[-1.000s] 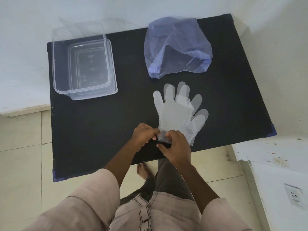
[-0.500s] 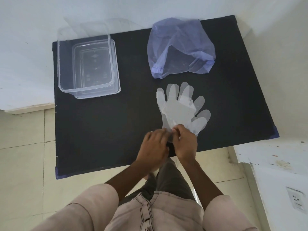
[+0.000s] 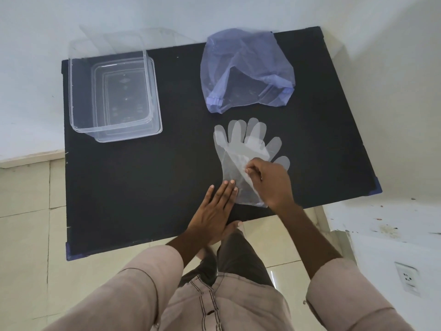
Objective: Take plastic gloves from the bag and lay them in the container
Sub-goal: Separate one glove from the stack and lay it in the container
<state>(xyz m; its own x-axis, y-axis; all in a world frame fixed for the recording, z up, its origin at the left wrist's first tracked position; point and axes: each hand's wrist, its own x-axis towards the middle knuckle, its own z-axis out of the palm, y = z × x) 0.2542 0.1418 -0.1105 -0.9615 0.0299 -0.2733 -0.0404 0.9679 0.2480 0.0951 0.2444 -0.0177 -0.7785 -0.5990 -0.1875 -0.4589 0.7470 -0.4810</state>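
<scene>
Clear plastic gloves [image 3: 241, 146] lie stacked on the black table [image 3: 143, 182], fingers pointing away from me. My right hand [image 3: 269, 182] pinches the top glove's cuff and has folded it back toward the palm. My left hand [image 3: 214, 211] lies flat with fingers together, its fingertips pressing the stack's near left edge. A crumpled blue plastic bag [image 3: 245, 70] sits just beyond the gloves. The clear rectangular container [image 3: 148, 91] stands at the table's far left, with nothing visible inside.
A white wall runs behind and to the right of the table. A white ledge [image 3: 381, 223] with a wall socket [image 3: 408, 278] is at the right. Tiled floor [image 3: 28, 235] lies left of and below the table's near edge.
My right hand has lifted the top glove's cuff and carried it up toward the palm. My left hand has let go of the cuff and flattened on the table.
</scene>
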